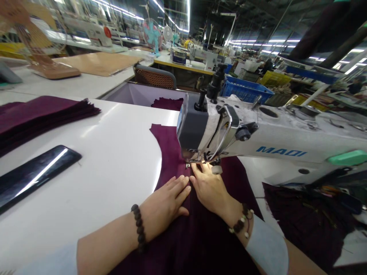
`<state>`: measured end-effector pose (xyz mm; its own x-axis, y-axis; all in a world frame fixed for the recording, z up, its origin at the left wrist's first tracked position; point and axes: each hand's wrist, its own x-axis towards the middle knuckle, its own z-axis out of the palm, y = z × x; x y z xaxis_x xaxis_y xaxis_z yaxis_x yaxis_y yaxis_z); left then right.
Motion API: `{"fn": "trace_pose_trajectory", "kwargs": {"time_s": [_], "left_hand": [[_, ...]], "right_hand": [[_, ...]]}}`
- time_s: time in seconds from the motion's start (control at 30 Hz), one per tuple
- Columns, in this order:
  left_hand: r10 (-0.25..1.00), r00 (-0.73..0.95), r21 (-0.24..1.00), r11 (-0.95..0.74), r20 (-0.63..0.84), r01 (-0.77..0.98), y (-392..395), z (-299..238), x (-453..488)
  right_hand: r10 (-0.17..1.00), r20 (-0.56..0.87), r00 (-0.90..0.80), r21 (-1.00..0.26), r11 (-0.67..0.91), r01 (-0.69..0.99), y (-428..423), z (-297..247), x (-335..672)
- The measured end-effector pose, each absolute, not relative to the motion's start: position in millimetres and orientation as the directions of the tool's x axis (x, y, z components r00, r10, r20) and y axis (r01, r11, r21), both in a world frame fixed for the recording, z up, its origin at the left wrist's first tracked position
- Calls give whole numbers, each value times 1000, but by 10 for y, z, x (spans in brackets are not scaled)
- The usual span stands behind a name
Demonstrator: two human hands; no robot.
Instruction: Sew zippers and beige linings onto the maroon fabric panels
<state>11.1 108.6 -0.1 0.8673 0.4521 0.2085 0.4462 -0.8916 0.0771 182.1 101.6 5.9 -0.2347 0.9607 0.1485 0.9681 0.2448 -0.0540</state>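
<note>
A dark purple fabric piece (169,152) lies across the white table and runs under the presser foot (188,165) of a sewing machine (246,126). My left hand (169,198) rests flat on the fabric just in front of the foot, fingers stretched out and the thumb apart. Close beside the needle area, my right hand (210,187) presses on the cloth with its fingers extended, the fingertips partly hidden under the machine head. Between the two hands a line like a seam or fold runs towards the foot.
At the left are a stack of purple fabric pieces (43,114) and a dark glossy phone-like slab (37,173). More dark fabric (309,221) is heaped at the right. A chair (156,76), a blue crate (246,89) and a fan (151,34) stand beyond the table.
</note>
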Motion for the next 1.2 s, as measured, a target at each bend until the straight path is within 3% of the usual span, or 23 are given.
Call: {"fn": "trace_pose_trajectory", "kwargs": {"time_s": [0.1,0.3,0.57,1.2], "left_hand": [[448,868,81,-894,214,442,1134,-1,111],[464,868,20,-884,180,468,1100,22,113],[456,879,53,-890,137,453,765,93,30],[463,872,118,-886,157,449,1033,-1,49]], "right_hand": [[958,158,-240,-57,251,966,1086,23,1864],[962,169,-214,-198,246,949,892,132,1888],[939,83,-335,-88,341,936,391,1,1948],[943,59,-327,-137,332,933,724,83,1985]]}}
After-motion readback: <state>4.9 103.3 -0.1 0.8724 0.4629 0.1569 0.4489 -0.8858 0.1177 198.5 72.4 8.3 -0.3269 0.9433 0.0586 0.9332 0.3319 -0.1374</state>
